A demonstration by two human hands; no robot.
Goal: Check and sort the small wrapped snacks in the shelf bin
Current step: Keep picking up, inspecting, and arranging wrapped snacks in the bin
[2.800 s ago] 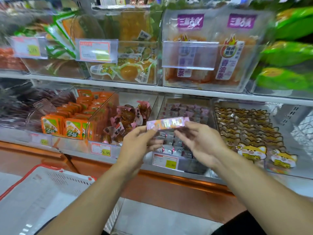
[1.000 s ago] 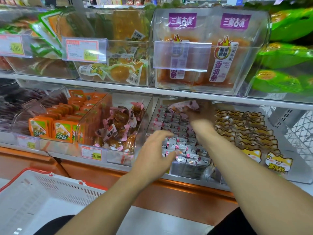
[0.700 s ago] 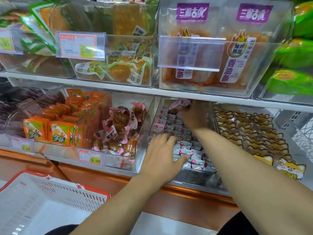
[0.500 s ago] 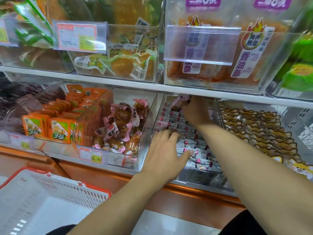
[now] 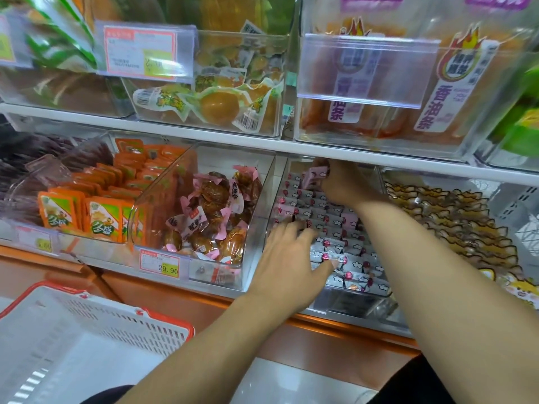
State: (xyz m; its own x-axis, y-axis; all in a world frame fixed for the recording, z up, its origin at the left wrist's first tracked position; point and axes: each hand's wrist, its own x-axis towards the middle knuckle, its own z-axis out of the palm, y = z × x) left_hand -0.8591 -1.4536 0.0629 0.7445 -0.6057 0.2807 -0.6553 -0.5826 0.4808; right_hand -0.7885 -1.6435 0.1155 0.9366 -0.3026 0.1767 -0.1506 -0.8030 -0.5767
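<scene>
Nearby, price tag point(image 5: 159, 264) (29.90)

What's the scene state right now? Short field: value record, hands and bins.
setting: shop shelf, clear bins
target bin: clear bin of small wrapped snacks in rows
left hand: fingers spread flat on the front rows
right hand: at the bin's back under the upper shelf, gripping a pink-wrapped snack
left neighbour: bin of brown pink-wrapped snacks
right neighbour: cartoon-print packets
basket: white, red rim, lower left
</scene>
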